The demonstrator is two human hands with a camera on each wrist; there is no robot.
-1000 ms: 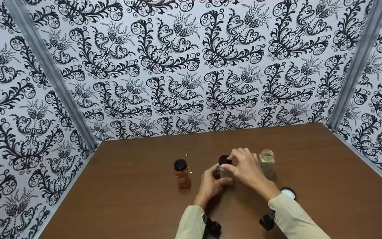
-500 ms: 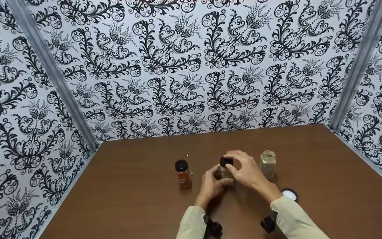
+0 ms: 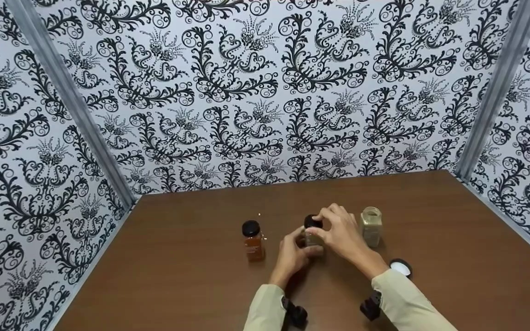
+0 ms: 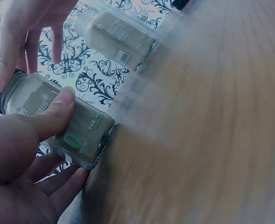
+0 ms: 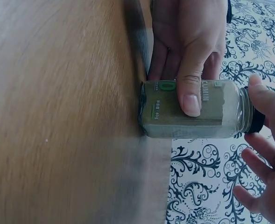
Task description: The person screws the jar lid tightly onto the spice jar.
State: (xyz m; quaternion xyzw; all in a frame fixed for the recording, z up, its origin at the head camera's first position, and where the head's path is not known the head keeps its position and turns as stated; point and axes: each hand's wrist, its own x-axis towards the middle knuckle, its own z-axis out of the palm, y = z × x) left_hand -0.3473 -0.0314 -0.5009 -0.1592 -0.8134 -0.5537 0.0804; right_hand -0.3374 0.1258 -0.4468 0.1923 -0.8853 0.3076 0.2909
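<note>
One jar reads "CUMIN" (unreadable from head).

I'm seeing an orange-red jar standing to my left, an uncapped jar standing right, a loose cap lying near it, patterned walls rising behind the surface.

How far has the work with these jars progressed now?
Done, it seems: the rightmost jar stands open, a loose lid lying nearby.
In hand: the left hand holds the cumin jar while the right hand grips its black cap.
Probably left: the reddish jar, capped and untouched, if jars are being opened.
</note>
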